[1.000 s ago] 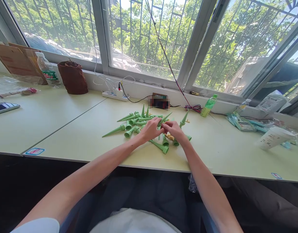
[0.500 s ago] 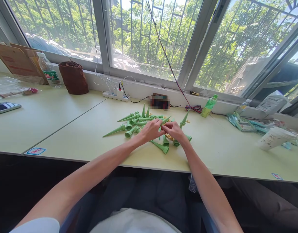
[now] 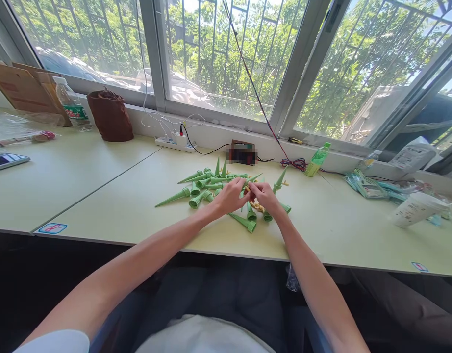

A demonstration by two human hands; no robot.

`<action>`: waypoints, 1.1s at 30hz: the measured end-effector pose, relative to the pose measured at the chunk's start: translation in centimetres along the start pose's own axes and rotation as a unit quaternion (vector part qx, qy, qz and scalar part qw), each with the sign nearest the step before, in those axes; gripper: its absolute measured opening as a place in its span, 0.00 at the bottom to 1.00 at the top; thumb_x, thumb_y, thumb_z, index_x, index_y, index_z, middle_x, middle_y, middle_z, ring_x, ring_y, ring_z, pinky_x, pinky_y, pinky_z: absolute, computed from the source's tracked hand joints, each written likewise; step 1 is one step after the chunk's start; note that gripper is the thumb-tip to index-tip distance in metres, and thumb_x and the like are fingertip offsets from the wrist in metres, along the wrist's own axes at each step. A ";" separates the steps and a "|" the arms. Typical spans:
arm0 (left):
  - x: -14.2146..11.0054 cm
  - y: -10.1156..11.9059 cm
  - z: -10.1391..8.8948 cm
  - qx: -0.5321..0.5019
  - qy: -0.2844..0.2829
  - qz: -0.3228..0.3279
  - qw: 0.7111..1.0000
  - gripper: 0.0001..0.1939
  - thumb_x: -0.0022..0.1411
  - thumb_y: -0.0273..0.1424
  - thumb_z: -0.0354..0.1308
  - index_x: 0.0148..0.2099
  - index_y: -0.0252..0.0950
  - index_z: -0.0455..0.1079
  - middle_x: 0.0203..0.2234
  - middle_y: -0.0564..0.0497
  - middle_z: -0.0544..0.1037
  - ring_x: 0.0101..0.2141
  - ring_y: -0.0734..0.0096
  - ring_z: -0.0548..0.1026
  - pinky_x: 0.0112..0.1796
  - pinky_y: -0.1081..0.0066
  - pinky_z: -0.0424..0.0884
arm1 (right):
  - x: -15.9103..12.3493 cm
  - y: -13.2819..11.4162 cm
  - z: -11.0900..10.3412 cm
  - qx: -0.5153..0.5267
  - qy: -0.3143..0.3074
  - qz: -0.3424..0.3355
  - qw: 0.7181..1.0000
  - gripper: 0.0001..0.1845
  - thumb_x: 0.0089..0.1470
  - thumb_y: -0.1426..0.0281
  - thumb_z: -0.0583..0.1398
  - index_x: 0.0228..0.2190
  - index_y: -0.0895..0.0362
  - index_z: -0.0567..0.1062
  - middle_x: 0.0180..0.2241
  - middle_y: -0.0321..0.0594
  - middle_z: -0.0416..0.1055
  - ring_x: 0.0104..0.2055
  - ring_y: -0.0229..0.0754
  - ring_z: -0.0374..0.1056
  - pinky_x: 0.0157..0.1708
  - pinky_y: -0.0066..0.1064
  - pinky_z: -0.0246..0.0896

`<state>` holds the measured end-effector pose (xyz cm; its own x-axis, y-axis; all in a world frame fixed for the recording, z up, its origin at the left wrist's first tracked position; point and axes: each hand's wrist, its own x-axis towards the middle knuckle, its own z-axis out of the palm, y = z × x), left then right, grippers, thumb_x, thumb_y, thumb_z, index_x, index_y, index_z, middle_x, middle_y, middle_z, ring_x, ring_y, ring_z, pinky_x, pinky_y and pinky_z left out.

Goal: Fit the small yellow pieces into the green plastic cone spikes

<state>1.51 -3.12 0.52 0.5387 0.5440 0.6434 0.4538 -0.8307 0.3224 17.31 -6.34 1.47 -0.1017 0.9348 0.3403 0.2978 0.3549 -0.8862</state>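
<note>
My left hand (image 3: 231, 195) is closed around a green plastic watering spike (image 3: 254, 178), whose pointed tip sticks out toward the upper right. My right hand (image 3: 264, 197) meets it, fingers pinched on a small yellow piece (image 3: 247, 189) at the spike. The fingers partly hide both parts. Around my hands lies a loose pile of green spikes (image 3: 179, 196), several on their sides and some standing point up. More yellow pieces (image 3: 257, 207) lie under and beside my right hand. One spike with a yellow piece in its side (image 3: 279, 180) stands just beyond it.
A power strip (image 3: 174, 143), a small blurred device (image 3: 242, 153) and a green bottle (image 3: 317, 159) line the window side. To the left are a brown pouch (image 3: 110, 115), a water bottle (image 3: 72, 105) and a phone (image 3: 7, 161). A white cup (image 3: 419, 210) and plastic packets (image 3: 367, 185) lie right.
Both hands stay over the pile with only slight finger movement. The yellow piece between the fingertips now shows more clearly, and the right fingers have shifted a little.
</note>
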 end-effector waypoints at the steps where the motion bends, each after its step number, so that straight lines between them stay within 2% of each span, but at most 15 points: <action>1: 0.0 0.0 0.1 -0.008 0.002 0.002 1.000 0.07 0.64 0.32 0.52 0.42 0.35 0.66 0.34 0.47 0.71 0.32 0.68 0.69 0.35 0.68 0.67 | 0.0 0.0 0.0 0.004 0.001 0.002 1.000 0.27 0.53 0.47 0.57 0.18 0.57 0.71 0.16 0.38 0.66 0.18 0.36 0.60 0.20 0.30 0.56; 15: 0.0 0.8 0.3 -0.035 0.007 -0.022 0.999 0.06 0.64 0.30 0.51 0.42 0.34 0.65 0.35 0.46 0.69 0.35 0.66 0.70 0.38 0.66 0.69 | 0.0 0.4 0.2 0.091 0.003 0.059 0.994 0.26 0.49 0.48 0.60 0.18 0.57 0.69 0.19 0.37 0.66 0.20 0.34 0.60 0.23 0.29 0.57; 23: 0.1 0.9 0.5 -0.052 0.015 -0.044 0.998 0.07 0.64 0.31 0.52 0.43 0.34 0.66 0.36 0.46 0.71 0.35 0.66 0.70 0.38 0.67 0.69 | -0.1 0.3 0.4 0.187 0.010 0.115 0.976 0.24 0.44 0.50 0.65 0.19 0.59 0.69 0.20 0.37 0.68 0.21 0.33 0.60 0.23 0.28 0.58; 29: 0.2 0.7 0.4 -0.067 0.019 -0.050 0.996 0.09 0.64 0.33 0.52 0.42 0.33 0.68 0.35 0.46 0.72 0.34 0.67 0.71 0.38 0.67 0.69 | -0.1 0.4 0.3 0.177 0.016 0.106 0.978 0.25 0.44 0.49 0.64 0.19 0.59 0.71 0.19 0.37 0.68 0.20 0.33 0.60 0.21 0.27 0.55; 33: 0.5 0.7 0.3 -0.120 0.019 -0.063 0.991 0.12 0.64 0.35 0.51 0.43 0.33 0.71 0.34 0.46 0.76 0.34 0.67 0.72 0.36 0.68 0.69 | 0.1 0.4 0.2 0.158 0.023 0.095 0.982 0.28 0.46 0.46 0.63 0.18 0.59 0.70 0.18 0.37 0.66 0.19 0.34 0.60 0.21 0.28 0.55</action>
<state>2.29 -3.46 0.88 0.4586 0.6447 0.6116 0.3326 -0.7627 0.5546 17.19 -6.14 1.06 -0.0266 0.9857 0.1666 -0.0041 0.1666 -0.9860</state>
